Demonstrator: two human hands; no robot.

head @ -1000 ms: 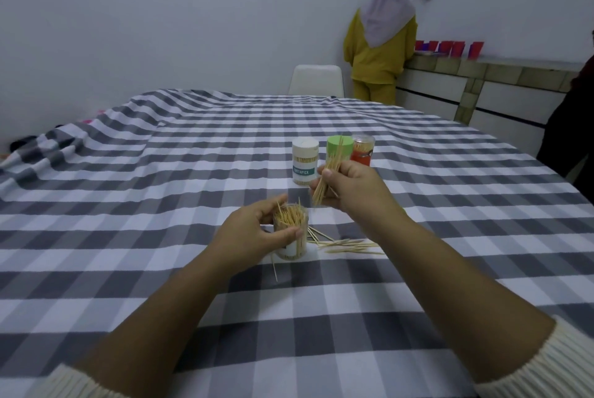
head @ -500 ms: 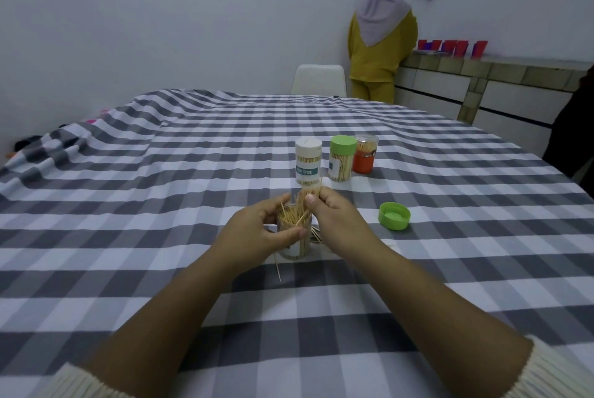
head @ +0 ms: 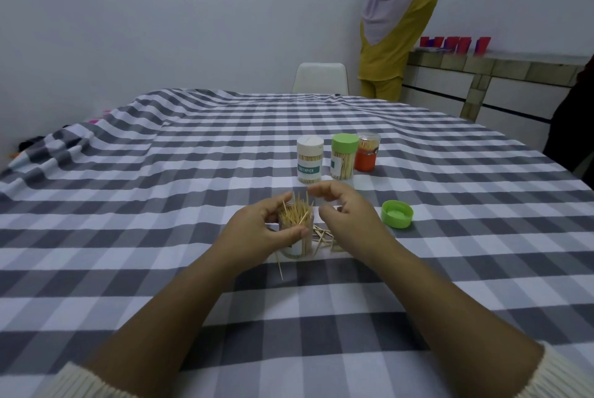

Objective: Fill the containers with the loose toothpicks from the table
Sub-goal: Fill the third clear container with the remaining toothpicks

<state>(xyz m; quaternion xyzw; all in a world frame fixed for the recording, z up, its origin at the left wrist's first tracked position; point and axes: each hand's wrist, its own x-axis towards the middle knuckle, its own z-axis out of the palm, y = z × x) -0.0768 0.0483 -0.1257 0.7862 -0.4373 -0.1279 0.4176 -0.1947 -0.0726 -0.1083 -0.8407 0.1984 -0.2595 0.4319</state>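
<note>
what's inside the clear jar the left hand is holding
The clear jar is packed with upright toothpicks, several poking above its open rim. The left hand wraps around it and covers much of its wall, so its lower contents are hidden.

A plain home dining room was suggested by the large table [head: 193, 172] draped in grey-checked cloth; a white chair [head: 319, 77] was set behind it, and a tiled counter [head: 501, 76] beyond-right.

Dim, even light; wide-angle edge distortion

four toothpick containers [head: 309, 163], one loose green lid [head: 397, 214]
</note>
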